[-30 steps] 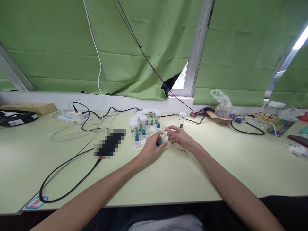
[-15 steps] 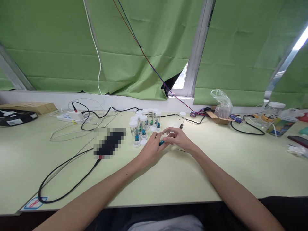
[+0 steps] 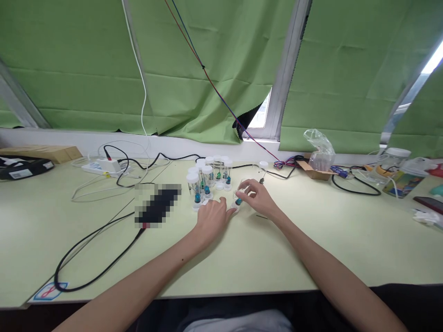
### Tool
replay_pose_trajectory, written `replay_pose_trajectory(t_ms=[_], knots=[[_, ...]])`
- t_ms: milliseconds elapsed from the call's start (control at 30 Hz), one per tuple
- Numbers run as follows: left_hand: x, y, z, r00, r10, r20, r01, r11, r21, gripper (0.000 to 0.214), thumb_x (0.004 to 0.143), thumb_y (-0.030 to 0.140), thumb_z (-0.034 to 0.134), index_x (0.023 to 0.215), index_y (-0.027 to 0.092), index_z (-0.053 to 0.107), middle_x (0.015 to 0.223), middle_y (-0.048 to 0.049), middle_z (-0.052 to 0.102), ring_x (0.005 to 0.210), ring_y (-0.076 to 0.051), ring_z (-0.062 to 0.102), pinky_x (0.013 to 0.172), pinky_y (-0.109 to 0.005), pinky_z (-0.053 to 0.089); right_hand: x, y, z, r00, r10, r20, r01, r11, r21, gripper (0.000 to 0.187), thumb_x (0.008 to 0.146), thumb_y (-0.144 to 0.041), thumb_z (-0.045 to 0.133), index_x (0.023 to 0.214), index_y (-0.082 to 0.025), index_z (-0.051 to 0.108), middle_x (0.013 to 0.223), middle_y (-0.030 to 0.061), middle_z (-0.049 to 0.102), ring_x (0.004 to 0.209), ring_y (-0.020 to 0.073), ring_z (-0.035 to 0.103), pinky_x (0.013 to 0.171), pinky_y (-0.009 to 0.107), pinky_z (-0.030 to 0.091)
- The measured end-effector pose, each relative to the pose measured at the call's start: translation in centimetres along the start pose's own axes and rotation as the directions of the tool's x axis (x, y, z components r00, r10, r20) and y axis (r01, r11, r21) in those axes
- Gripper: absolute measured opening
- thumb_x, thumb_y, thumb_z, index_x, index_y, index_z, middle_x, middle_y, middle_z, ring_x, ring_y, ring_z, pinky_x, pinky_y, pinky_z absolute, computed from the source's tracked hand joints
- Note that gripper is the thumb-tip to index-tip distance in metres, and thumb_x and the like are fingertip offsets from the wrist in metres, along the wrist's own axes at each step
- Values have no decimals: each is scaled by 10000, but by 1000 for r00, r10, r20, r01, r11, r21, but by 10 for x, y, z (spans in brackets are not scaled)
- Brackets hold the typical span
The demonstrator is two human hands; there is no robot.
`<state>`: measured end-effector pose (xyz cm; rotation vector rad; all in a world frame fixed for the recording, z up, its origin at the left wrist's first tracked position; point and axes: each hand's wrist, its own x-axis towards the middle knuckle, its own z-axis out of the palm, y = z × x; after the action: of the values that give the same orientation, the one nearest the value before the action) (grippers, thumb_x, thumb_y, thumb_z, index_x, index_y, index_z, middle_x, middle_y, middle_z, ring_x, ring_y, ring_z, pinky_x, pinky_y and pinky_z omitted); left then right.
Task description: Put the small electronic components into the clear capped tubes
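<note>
My right hand is closed round a small clear tube with a blue-green piece inside and a white base low on the table. Its fingers cover part of the tube. My left hand lies palm down on the table with thumb and index finger apart. The left thumb tip is by the tube's base; its other fingers are bent and partly hidden near a white cap. Beyond the left hand stand several clear tubes with white caps and blue or green pieces inside.
A thin dark rod lies near my right wrist. Behind that hand stands another white-capped item. At left are a blurred dark device with a black cable and a power strip. A cardboard box with a plastic bag stands right.
My left hand has come away from the tube, moving left and toward me, near the white cap. My right hand keeps hold of the tube, now showing more of its base.
</note>
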<state>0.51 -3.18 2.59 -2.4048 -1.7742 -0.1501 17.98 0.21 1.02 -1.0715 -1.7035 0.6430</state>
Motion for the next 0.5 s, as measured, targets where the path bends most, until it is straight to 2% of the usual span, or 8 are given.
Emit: replay_pose_trajectory(t_ms=[133,300,400,500], knots=[[-1,2,5,999,43,10,-43,999,-17,429,952,470,372,1092,129,591,911,-177,668,850,-337,666,627,-355,441,-1,-2,0,1000,9,12,-9,1000,-19,305,798,-488,656,927,-216,608,1041,55,612,774,154,633,583,248,457],[1,0,12,990,136,-40,-138,989,-58,299,955,281,358,1164,172,542,962,-124,654,756,-285,666,598,-337,422,-2,-5,0,1000,-8,7,8,999,-41,287,809,-471,638,924,-211,596,1043,61,613,776,154,625,599,262,477],[4,-4,13,992,122,-37,-124,991,-53,306,941,240,360,1195,176,519,1024,-139,623,736,-271,659,596,-335,420,-3,-5,0,1000,-19,14,19,997,-70,277,808,-456,644,933,-214,594,1045,53,622,791,151,614,646,280,497],[6,-8,13,994,103,22,-102,994,-40,318,926,188,345,1192,167,517,998,-144,607,753,-270,652,617,-339,426,-4,-3,2,998,-24,51,29,995,-94,279,804,-441,651,956,-212,601,1068,55,630,824,156,610,684,296,507]])
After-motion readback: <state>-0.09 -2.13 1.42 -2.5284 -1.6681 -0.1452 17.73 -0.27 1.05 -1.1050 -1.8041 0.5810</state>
